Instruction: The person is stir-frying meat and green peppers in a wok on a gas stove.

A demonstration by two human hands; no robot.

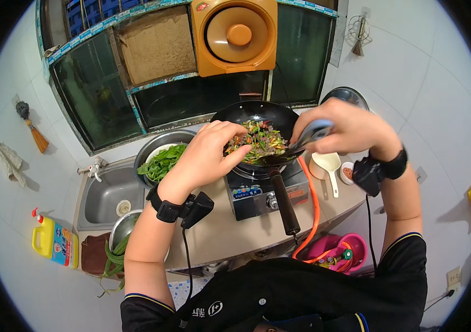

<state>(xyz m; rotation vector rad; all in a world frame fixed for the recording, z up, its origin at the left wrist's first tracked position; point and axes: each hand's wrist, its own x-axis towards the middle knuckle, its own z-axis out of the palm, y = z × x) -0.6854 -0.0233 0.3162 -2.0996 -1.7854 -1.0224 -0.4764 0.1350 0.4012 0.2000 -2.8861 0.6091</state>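
A black wok [256, 108] with a dark wooden handle [284, 201] sits on a gas stove [245, 205]. Chopped green vegetables, red pieces and brown bits [262, 141] fill its middle. My right hand [345, 126] grips the handle of a spatula [301, 145], whose dark end reaches into the food; its upper part is blurred. My left hand [218, 151] is held over the wok's left side, fingers curved and apart, with nothing in it. Each wrist wears a black strap with a small device.
Left of the stove, a steel basin [142, 149] holds leafy greens [164, 162] beside a sink [111, 197]. A cream ladle [328, 164] and a small bowl [347, 172] stand right. An orange gas hose [315, 207] runs down the counter's front. An exhaust fan [235, 35] hangs above.
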